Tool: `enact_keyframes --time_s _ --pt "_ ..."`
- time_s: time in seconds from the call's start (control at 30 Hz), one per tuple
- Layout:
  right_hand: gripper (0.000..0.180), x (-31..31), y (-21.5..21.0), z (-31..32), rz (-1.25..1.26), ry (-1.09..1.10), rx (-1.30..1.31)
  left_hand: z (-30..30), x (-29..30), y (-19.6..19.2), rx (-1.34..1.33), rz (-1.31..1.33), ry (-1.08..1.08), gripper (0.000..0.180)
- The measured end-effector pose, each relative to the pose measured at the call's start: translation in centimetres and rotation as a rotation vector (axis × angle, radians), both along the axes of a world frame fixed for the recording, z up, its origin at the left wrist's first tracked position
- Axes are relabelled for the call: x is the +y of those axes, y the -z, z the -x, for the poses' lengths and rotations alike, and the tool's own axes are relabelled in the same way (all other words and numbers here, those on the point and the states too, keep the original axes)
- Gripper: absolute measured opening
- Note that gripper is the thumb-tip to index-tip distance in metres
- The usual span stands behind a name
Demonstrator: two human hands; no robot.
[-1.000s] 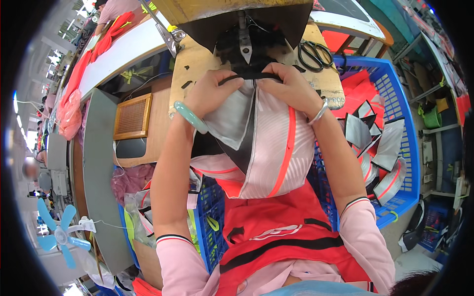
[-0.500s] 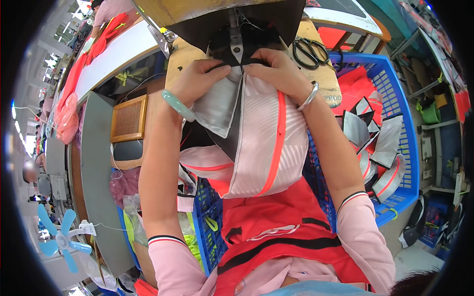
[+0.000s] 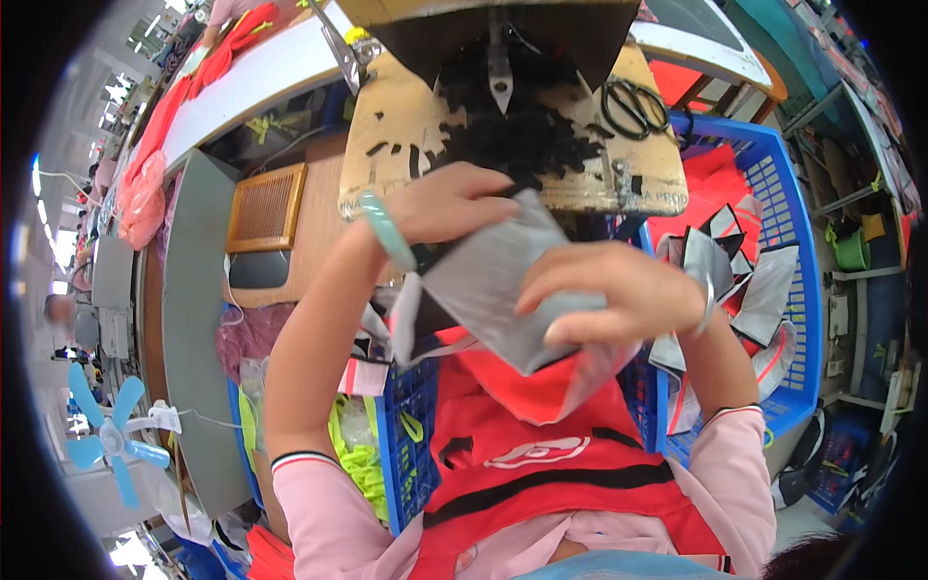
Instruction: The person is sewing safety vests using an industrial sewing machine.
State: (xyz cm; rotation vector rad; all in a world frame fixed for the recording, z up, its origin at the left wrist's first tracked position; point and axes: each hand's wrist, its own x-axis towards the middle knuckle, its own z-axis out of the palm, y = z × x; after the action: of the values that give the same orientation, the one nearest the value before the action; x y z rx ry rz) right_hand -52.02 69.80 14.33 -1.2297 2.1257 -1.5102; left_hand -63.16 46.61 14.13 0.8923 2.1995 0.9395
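Observation:
A sewn fabric piece, silvery grey with black edging and red parts, hangs between my hands above my lap. My left hand, below a pale green bangle, pinches its dark upper edge. Over the piece's right side is my right hand, slightly blurred, its thumb and fingers apart; whether it touches the cloth I cannot tell. Just beyond, the metal tip of a machine with a dark plate points down over a wooden worktop strewn with black scraps.
Black-handled scissors lie at the worktop's right. A blue crate on the right holds similar red and grey pieces. Another blue crate stands left of my lap. Further left are a wooden-framed woven panel and a blue fan.
Both hands have drawn the fabric piece back from the machine tip toward me and turned it. My right hand has let go of the edge, and the black scraps now show.

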Motion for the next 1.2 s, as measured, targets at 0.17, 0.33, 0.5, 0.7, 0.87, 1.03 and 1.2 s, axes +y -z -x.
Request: enact_keyframes --time_s 0.17,0.33,0.5,0.7,0.87,1.03,1.2 --pt "0.023 -4.5 3.5 -4.0 -0.374 0.329 0.694 -3.5 6.6 2.6 -0.232 -0.024 0.233 0.036" --pt "0.014 -3.5 5.7 -2.9 -0.631 0.232 0.579 -6.1 7.2 5.6 -0.24 -0.317 0.011 0.04" --pt "0.021 0.4 5.4 -3.2 -0.551 0.373 0.23 -11.8 -0.2 7.6 0.161 0.113 -0.158 0.039" --pt "0.019 1.2 5.0 -4.7 -0.362 0.235 0.054 -16.2 -2.1 4.4 -0.238 -0.198 -0.456 0.024" --pt "0.009 3.4 0.2 -4.7 -0.093 0.369 0.213 -15.6 -0.8 -5.1 -0.006 -0.277 -0.296 0.019" --pt "0.012 3.6 -1.5 -4.5 -0.12 0.527 0.29 -11.3 0.6 -6.3 0.158 -0.172 -0.196 0.028" --pt "0.022 2.1 0.1 -1.2 -0.206 0.524 0.091 -7.6 -0.3 -3.3 0.083 -0.093 -0.232 0.031"
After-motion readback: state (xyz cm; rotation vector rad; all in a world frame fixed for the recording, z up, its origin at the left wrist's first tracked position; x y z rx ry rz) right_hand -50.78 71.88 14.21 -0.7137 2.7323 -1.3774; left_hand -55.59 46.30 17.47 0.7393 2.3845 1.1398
